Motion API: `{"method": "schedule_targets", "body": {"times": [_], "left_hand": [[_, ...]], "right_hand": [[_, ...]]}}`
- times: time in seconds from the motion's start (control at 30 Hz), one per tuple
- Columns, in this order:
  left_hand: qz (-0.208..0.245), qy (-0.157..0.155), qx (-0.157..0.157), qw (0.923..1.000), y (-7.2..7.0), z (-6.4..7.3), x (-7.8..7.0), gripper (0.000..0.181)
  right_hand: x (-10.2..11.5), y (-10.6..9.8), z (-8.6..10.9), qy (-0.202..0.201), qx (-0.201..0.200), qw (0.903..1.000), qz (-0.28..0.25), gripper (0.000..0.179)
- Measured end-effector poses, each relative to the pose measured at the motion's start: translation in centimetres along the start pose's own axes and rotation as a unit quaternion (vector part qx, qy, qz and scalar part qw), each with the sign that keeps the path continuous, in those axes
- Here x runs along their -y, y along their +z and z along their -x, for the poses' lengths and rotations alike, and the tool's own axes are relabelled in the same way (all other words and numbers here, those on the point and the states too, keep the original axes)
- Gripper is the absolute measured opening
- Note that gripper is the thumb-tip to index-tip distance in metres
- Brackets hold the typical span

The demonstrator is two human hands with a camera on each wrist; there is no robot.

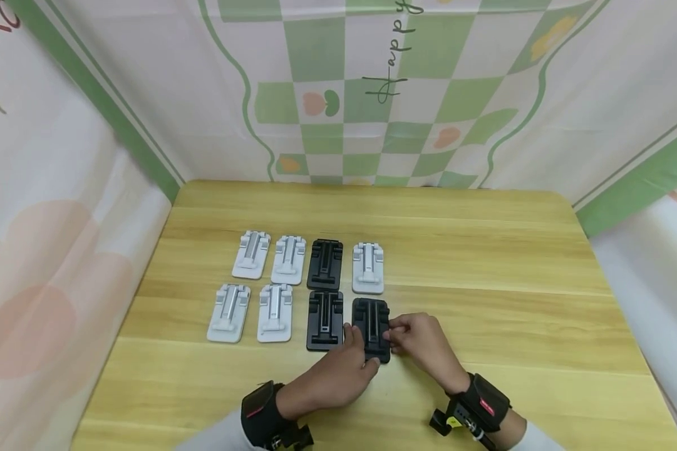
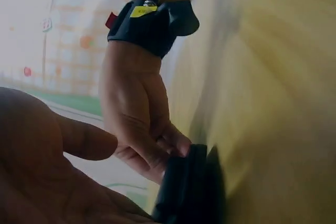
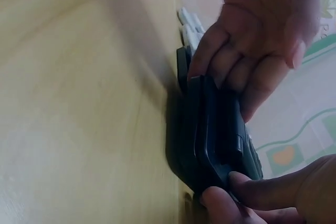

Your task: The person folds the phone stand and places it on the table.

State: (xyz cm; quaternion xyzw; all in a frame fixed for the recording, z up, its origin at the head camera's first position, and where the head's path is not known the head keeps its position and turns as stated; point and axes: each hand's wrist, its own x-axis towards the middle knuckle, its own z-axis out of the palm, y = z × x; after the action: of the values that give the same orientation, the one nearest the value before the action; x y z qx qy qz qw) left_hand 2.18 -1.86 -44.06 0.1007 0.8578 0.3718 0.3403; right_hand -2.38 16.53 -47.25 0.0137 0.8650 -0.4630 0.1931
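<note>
A black folded phone stand (image 1: 371, 326) is between my two hands, in line with the front row of stands. My right hand (image 1: 423, 344) pinches its right edge between thumb and fingers, seen closely in the right wrist view. Fairly straight fingers of my left hand (image 1: 338, 376) touch its left side, while the left thumb stands apart from it in the right wrist view. Whether the stand lies fully flat on the table cannot be told. Just left of it lies another black phone stand (image 1: 324, 321), partly covered by the left fingertips.
Behind lie a third black stand (image 1: 324, 264) and a white stand (image 1: 367, 268). More white stands, such as one at the front left (image 1: 228, 313), fill the left of both rows. A patterned curtain (image 1: 372, 125) hangs behind the wooden table (image 1: 485, 250).
</note>
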Motion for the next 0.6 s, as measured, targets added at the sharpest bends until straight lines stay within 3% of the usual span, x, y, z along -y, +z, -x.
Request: {"method": "schedule_targets", "body": {"times": [0.1,0.2,0.27,0.37,0.47,0.5,0.6], "left_hand": [[-0.069,0.014,-0.012,0.9974,0.0,-0.4,0.0,0.066],[-0.152,0.038,-0.028,0.9873,0.1,-1.0,-0.2,0.056],[-0.214,0.055,-0.042,0.9743,0.3,-1.4,-0.2,0.053],[-0.322,0.088,-0.062,0.9408,0.7,-1.7,-0.4,0.041],[-0.386,0.076,-0.075,0.9161,1.1,-2.1,-0.7,0.032],[-0.399,0.070,-0.076,0.9111,1.2,-2.3,-0.8,0.032],[-0.407,0.033,-0.066,0.9104,1.3,-2.8,-1.0,0.031]], "right_hand": [[0.1,0.3,0.0,-0.007,-0.011,0.9996,0.024,0.018],[0.1,0.6,0.0,-0.020,-0.021,0.9984,0.049,0.016],[0.0,0.7,-0.1,-0.033,-0.026,0.9972,0.062,0.016],[-0.1,0.9,-0.1,-0.048,-0.028,0.9955,0.077,0.014],[-0.2,1.0,-0.3,-0.054,-0.030,0.9951,0.078,0.013],[-0.2,1.1,-0.3,-0.053,-0.030,0.9952,0.076,0.012],[-0.4,1.2,-0.5,-0.050,-0.031,0.9960,0.067,0.013]]}}
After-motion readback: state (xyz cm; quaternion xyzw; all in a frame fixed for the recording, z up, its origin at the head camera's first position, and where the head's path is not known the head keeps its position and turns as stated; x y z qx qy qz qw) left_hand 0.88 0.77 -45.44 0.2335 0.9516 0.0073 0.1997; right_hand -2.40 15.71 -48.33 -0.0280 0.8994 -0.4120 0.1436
